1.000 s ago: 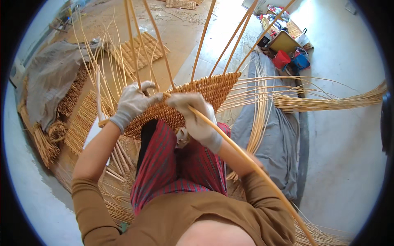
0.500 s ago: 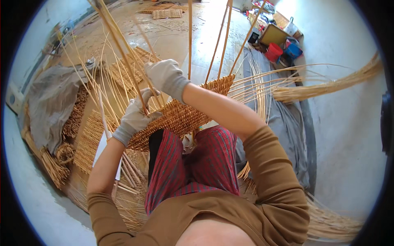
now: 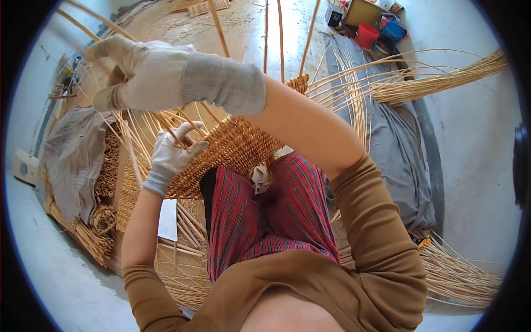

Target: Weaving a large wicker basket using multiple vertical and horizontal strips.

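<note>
A brown woven wicker panel (image 3: 243, 144) lies across my thighs, with long upright rods (image 3: 279, 41) rising from its far edge. My gloved left hand (image 3: 174, 150) grips the panel's left part around the base of a rod, thumb and fingers closed on it. My gloved right hand (image 3: 130, 74) reaches high across the picture to the upper left, large and close to the camera, its fingers bent round long rods. Some of the fingertips and what lies between them are blurred. The forearm hides part of the panel behind it.
Loose cane bundles (image 3: 437, 83) extend to the right over grey cloth (image 3: 404, 171). At left are covered bundles (image 3: 72, 160), a woven mat (image 3: 127, 205) and a white paper (image 3: 167, 218). Red (image 3: 366, 36) and blue (image 3: 392, 32) containers sit at the back right, near a pale wall.
My right hand has moved from the panel's edge up and leftward along the rods, toward the camera. My left hand stays at the panel. The view has shifted slightly.
</note>
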